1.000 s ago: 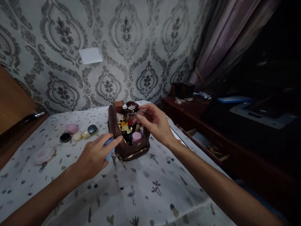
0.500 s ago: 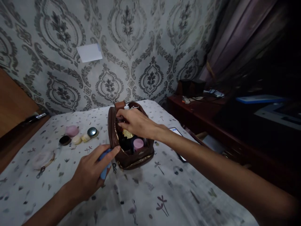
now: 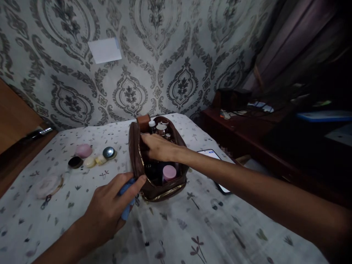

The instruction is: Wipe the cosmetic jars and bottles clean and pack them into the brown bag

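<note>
An unzipped brown toiletry bag (image 3: 164, 195) sits on the bed, its mouth facing up. My right hand (image 3: 159, 147) reaches down inside it, and the fingertips are hidden by the bag's left wall. Behind that hand stand a white-capped bottle (image 3: 152, 125) and a silver-topped jar (image 3: 161, 129). A pink-lidded jar (image 3: 169, 172) is in the near end of the bag. My left hand (image 3: 110, 198) is closed around a crumpled blue cloth (image 3: 127, 196), and its fingertips touch the bag's near left edge.
Left of the bag lie a pink round item (image 3: 84, 150), a black round lid (image 3: 75, 162), small yellowish pieces (image 3: 90, 162) and a dark glossy round container (image 3: 109, 152). A whitish round item (image 3: 49, 186) is nearer. A phone (image 3: 210, 154) lies partly under my right forearm.
My right hand has gone deeper into the bag, its fingers now out of sight. The yellow thing beneath it no longer shows. My left hand still holds the cloth at the bag's edge.
</note>
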The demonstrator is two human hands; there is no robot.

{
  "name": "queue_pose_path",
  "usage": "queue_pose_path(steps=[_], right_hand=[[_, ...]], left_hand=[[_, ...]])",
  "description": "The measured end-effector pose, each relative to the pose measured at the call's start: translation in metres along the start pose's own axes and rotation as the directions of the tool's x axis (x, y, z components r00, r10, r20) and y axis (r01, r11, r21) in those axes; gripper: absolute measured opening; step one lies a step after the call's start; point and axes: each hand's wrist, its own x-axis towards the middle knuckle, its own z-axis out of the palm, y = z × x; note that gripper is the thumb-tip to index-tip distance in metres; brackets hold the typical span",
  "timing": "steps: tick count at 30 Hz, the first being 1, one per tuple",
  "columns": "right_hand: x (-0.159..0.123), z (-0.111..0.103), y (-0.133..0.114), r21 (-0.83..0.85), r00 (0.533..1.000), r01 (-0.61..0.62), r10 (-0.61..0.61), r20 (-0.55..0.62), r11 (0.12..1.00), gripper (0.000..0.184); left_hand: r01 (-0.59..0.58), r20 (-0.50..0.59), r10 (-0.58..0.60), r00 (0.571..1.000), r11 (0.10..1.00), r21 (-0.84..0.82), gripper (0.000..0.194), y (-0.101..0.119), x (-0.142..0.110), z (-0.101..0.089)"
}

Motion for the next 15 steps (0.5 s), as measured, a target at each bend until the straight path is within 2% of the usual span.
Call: queue_pose_path(steps=[5, 9, 15], right_hand=[[0.004, 0.01, -0.003, -0.125, 0.997, -0.037, 0.045, 0.056, 0.991, 0.028], [0.006, 0.007, -0.005, -0.149, 0.994, -0.078, 0.089, 0.07, 0.986, 0.029], [0.007, 0.0, -0.011, -0.164, 0.999, -0.026, 0.033, 0.041, 0.986, 0.032]], left_hand=[[-0.006, -0.025, 0.006, 1.0, 1.0, -0.002, 0.058, -0.001, 0.0, 0.003], [-0.018, -0.051, 0.018, 0.999, 1.0, 0.002, 0.056, -0.002, 0.0, 0.006], [-0.012, -0.062, 0.014, 0.998, 1.0, 0.024, 0.054, -0.001, 0.0, 0.006]])
